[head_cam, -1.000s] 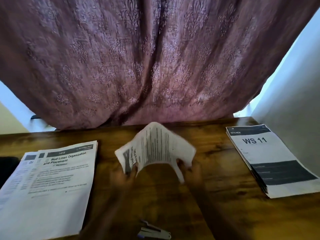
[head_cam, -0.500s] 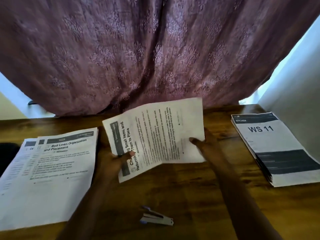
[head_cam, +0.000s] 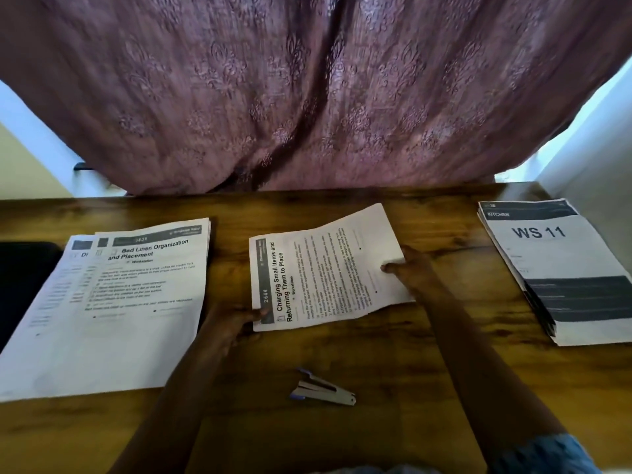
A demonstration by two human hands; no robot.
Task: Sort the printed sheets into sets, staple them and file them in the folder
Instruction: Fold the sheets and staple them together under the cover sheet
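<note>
A printed set headed "Charging Small Items and Returning Them to Place" (head_cam: 328,268) lies turned sideways at the middle of the wooden table (head_cam: 393,422). My left hand (head_cam: 232,323) pinches its near left corner. My right hand (head_cam: 410,271) holds its right edge with the thumb on top. A small silver stapler (head_cam: 325,391) lies on the table in front of the set, between my forearms. A pile of sheets headed "Bed Linen Organization and Placement" (head_cam: 113,302) lies to the left. A thick stack with "WS 11" on top (head_cam: 561,268) lies at the right.
A dark object (head_cam: 20,278) sits at the table's far left edge, partly under the left pile. A mauve patterned curtain (head_cam: 307,97) hangs behind the table. A pale wall (head_cam: 602,186) stands close on the right.
The set was held bent up and curled off the table a second ago. Both hands have since flattened it and lowered it onto the table, sideways.
</note>
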